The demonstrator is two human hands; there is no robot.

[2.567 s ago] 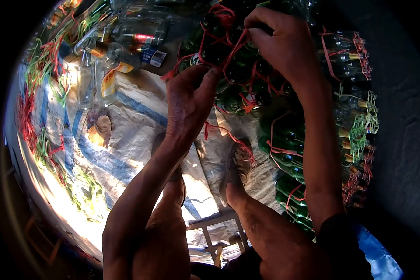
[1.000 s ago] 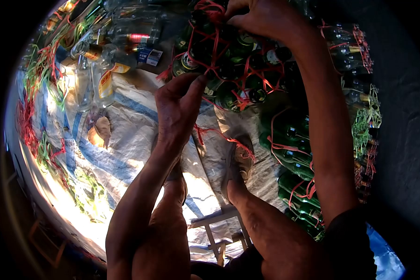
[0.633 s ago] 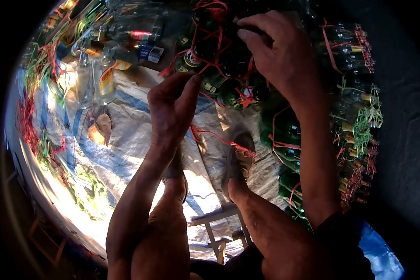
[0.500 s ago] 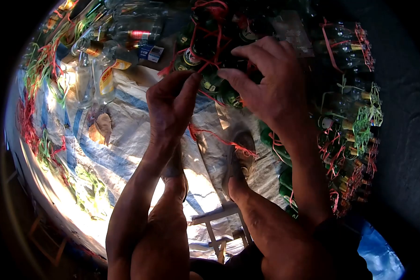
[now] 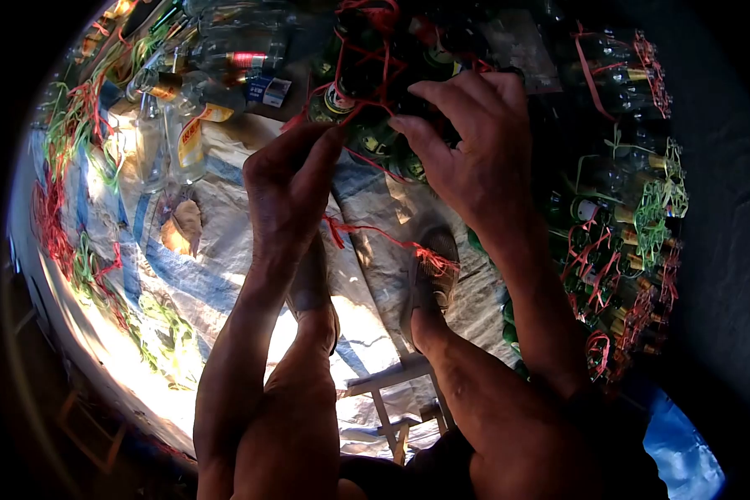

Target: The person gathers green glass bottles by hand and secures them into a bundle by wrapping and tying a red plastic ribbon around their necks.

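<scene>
Loose ties, far left: red and green strands (image 5: 52,218), tangled; their ends are lost in glare and dark edge.
Clear bottles (image 5: 190,150): lying upper left, some labelled; wording too small to read.
Dry leaf (image 5: 182,229): on the striped sheet (image 5: 225,287).
Left hand (image 5: 285,187): thumb and forefinger together, clamped on red string (image 5: 355,113); other fingers hard to make out.
Dark green bottles (image 5: 339,102): top centre, laced with that string, between and beyond the hands; top cut off, count unclear in shadow.
Right hand (image 5: 483,146): thumb and forefinger apart, over the bundle's near side, which it partly hides.
Tied bottles, right (image 5: 629,187): stacked, red and green ties; lower ones partly behind the right forearm (image 5: 537,292).
</scene>
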